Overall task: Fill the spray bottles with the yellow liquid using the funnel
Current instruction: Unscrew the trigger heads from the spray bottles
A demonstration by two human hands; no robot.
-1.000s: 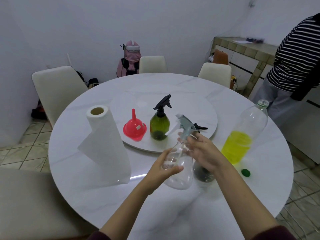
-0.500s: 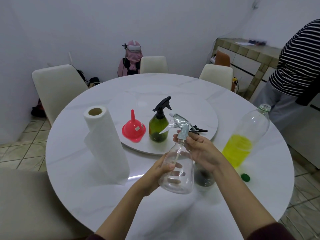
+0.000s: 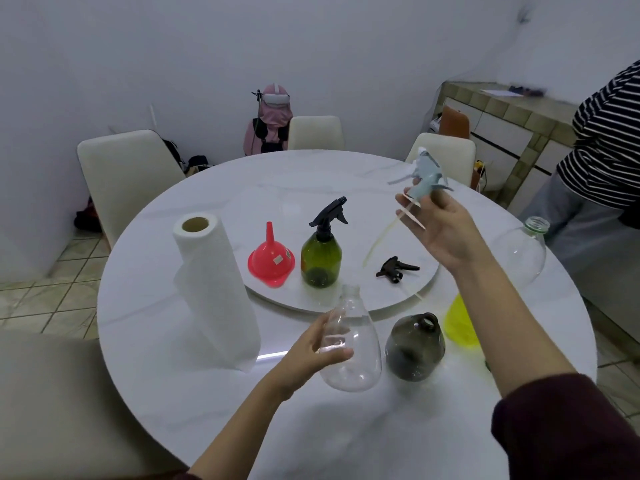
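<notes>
Head view. Left hand [image 3: 311, 351] curled round the neck and shoulder of the clear spray bottle [image 3: 351, 348], thumb across the front, bottle tilted, open-mouthed and empty. Right hand [image 3: 446, 230] raised above the table, fingertips pinching the collar of the grey spray head [image 3: 424, 176], pale dip tube [image 3: 384, 237] trailing down and leftward from it. Just right of the left hand, standing on the round white table [image 3: 166, 393]: smoky dark bottle [image 3: 415, 346], uncapped. Beyond that, half hidden behind the right forearm: big clear bottle [image 3: 519, 254] holding the yellow liquid [image 3: 459, 322], neck open. Below the right hand, on the raised turntable [image 3: 388, 303]: loose black spray head [image 3: 394, 270] lying on its side. Farther ahead of the left hand, also on the turntable: green spray bottle [image 3: 321, 258], black trigger fitted, upright; just to its left the red funnel [image 3: 271, 259], mouth down, spout up. Left of the left hand: paper towel roll [image 3: 207, 285], upright, one sheet hanging loose. Far right, beyond the right hand: a person in a striped top [image 3: 606, 140] near a tiled counter [image 3: 512, 109]. Cream chairs [image 3: 128, 171] round the far side of the table.
</notes>
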